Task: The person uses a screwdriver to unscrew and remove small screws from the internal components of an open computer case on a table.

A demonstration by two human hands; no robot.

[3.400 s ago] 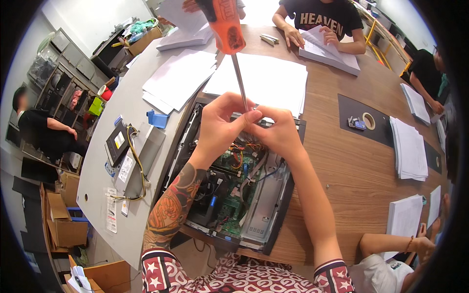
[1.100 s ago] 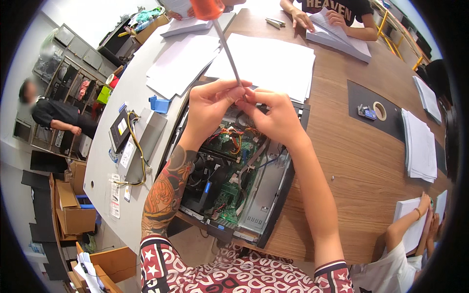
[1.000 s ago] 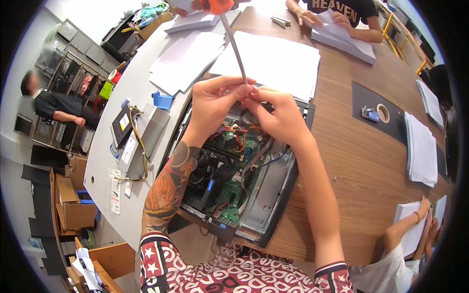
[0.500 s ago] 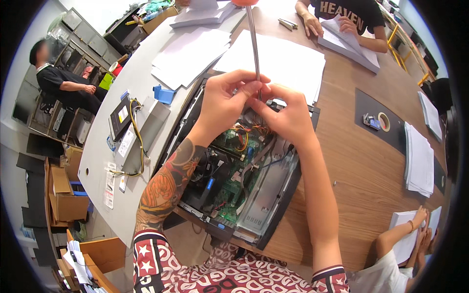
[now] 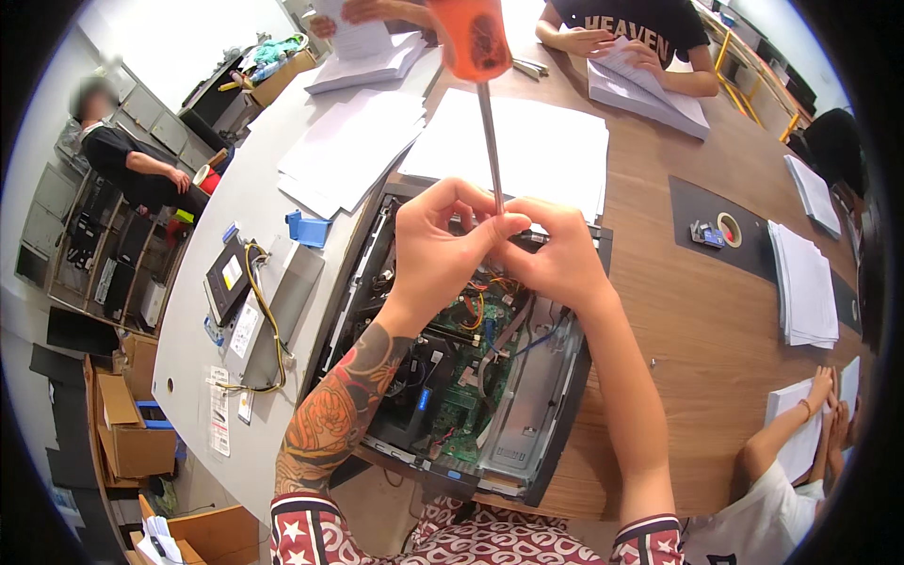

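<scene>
A screwdriver [image 5: 491, 137] with an orange handle stands nearly upright over an opened desktop computer case [image 5: 516, 450]. My left hand [image 5: 450, 240] is closed, its thumb and fingers pinched around the low end of the metal shaft. Against it, my right hand [image 5: 557, 252] is closed too, its fingertips meeting at the same spot. The tip, and anything small held there, is hidden by my fingers. Below my hands lie the green circuit board [image 5: 463, 400], coloured wires [image 5: 477, 306] and a black fan housing [image 5: 414, 381].
Left of the case lie a metal power supply [image 5: 278, 315] with its cable, a black drive [image 5: 229, 278] and a blue plastic part [image 5: 308, 229]. Paper sheets [image 5: 527, 141] lie beyond. A tape roll [image 5: 728, 230] rests at right. Other people handle paper stacks around the table.
The view has shifted, and the screwdriver's orange handle now shows much more at the top. My hands still pinch around the shaft. The person at far left has moved the arms.
</scene>
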